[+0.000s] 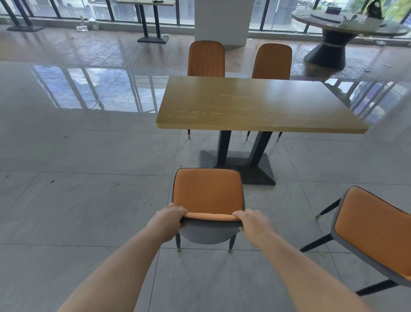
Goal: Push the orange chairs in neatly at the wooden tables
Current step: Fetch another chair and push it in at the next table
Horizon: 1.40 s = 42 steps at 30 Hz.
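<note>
Grey glossy floor tiles (89,200) carry one rectangular wooden worktop (255,104) and four orange padded chairs: two tucked behind it (206,59) (272,61), one askew at right (373,231), and one nearest orange chair (208,191) standing short of the worktop, its backrest top gripped by left hand (172,219) and right hand (252,222), fingers curled over it.

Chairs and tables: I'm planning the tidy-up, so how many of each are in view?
Orange chairs: 4 (held chair, right chair, far-left chair, far-right chair)
Wooden tables: 2 (near table, far table)
Round dark table: 1
Total: 7
</note>
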{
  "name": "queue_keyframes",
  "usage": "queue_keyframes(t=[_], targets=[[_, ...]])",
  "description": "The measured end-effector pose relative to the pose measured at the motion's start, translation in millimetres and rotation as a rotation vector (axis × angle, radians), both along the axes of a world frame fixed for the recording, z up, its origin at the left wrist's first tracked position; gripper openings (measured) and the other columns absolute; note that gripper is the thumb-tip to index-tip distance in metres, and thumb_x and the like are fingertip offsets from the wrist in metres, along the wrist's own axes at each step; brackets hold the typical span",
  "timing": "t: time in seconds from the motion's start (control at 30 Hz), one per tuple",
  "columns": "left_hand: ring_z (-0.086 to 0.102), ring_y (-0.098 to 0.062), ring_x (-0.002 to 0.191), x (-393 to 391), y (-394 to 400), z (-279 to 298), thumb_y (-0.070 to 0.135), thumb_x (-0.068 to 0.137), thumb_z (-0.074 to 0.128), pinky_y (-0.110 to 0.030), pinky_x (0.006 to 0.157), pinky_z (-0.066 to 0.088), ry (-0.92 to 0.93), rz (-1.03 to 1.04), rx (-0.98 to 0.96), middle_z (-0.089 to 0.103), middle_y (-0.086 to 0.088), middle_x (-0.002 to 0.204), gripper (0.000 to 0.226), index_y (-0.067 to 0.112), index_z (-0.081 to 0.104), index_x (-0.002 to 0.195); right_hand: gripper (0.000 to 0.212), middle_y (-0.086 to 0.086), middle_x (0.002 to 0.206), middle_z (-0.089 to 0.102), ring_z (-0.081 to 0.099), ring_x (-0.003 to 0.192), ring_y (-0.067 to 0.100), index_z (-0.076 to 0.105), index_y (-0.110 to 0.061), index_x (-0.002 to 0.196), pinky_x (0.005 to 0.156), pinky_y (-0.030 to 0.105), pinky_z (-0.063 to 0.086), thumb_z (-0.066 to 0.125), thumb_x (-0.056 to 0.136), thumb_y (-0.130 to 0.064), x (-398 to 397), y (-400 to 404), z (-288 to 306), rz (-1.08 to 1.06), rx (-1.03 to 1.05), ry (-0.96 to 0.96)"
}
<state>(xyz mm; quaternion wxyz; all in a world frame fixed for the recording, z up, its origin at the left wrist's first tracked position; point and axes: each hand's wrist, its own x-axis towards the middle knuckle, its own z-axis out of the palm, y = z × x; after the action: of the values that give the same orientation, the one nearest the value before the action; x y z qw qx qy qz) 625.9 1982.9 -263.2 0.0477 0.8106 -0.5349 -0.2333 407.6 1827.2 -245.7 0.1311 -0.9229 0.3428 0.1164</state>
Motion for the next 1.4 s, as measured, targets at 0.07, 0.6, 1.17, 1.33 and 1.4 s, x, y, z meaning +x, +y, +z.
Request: queue_keyframes(t=[0.07,0.6,1.17,1.33,1.4], targets=[[0.043,-0.013,0.100,1,0,-1,0.022,0.097,0.052,-0.034,0.094,0.041,0.002,0.000,0.005,0.051,0.010,0.096,0.012,0.025,0.057,0.108,0.039,0.002,0.117,0.061,0.055,0.105,0.023,0.051,-0.032,0.133,0.089,0.037,0.048,0.052,0.097,-0.016,0,0,0,-0.001,-0.008,-0.007],[0.043,-0.013,0.103,4,2,5,0.023,0.098,0.050,-0.039,0.098,0.041,-0.006,-0.007,0.043,0.052,0.008,0.104,0.016,0.024,0.055,0.113,0.042,0.002,0.120,0.059,0.054,0.109,0.023,0.047,-0.034,0.135,0.094,0.039,0.046,0.052,0.096,-0.017,4,4,-3,-0.018,-0.006,0.020],[-0.011,-0.023,0.148,3,-4,28,0.079,0.071,0.056,-0.057,0.116,-0.002,-0.060,0.075,0.020,-0.011,0.003,0.163,0.117,0.031,-0.014,0.151,0.112,-0.002,0.164,-0.002,-0.011,0.149,0.029,-0.005,-0.038,0.151,0.113,0.063,-0.006,0.060,0.069,-0.079,16,-13,18,-0.075,0.054,0.057],[-0.007,-0.022,0.149,0,-9,33,0.078,0.074,0.056,-0.047,0.120,0.001,-0.087,0.081,-0.076,-0.006,0.000,0.163,0.117,0.024,-0.011,0.153,0.100,-0.002,0.164,0.007,-0.002,0.150,0.026,0.006,-0.035,0.152,0.116,0.059,0.000,0.050,0.074,-0.080,18,-20,27,-0.081,-0.059,-0.147],[-0.005,-0.022,0.149,1,-10,33,0.077,0.074,0.056,-0.045,0.119,0.002,-0.095,0.079,-0.105,-0.004,0.000,0.163,0.116,0.022,-0.009,0.153,0.097,-0.002,0.163,0.010,0.000,0.150,0.025,0.009,-0.033,0.152,0.117,0.057,0.001,0.048,0.077,-0.079,17,-21,29,-0.084,-0.081,-0.177]])
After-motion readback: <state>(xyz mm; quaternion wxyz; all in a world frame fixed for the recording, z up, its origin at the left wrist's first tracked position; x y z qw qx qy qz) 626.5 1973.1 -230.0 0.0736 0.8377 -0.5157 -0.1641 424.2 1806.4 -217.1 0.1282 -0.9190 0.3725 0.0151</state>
